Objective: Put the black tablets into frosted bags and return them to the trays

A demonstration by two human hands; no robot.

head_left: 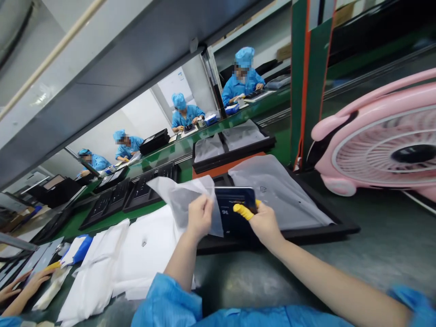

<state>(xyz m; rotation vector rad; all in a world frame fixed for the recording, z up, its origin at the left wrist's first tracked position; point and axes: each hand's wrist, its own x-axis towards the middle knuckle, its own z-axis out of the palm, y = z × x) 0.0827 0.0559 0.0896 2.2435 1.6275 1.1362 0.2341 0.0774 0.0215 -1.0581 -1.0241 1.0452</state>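
My left hand [198, 217] pinches the edge of a translucent white foam bag [185, 193] and holds it up over the bench. My right hand [264, 222], with a yellow finger cot on the thumb, grips a dark blue flat device [235, 200] with white print on it. The device sits partly inside the bag's open side. Both hands hover just in front of a black tray [327, 229] that carries another foam sheet [272, 186].
A pile of white foam bags [112, 259] lies to the left. A pink desk fan [384, 141] stands at the right. Black keyboard trays [136, 190] ride a green conveyor [170, 156]. Another person's hands [23, 286] work at lower left; several workers in blue sit across.
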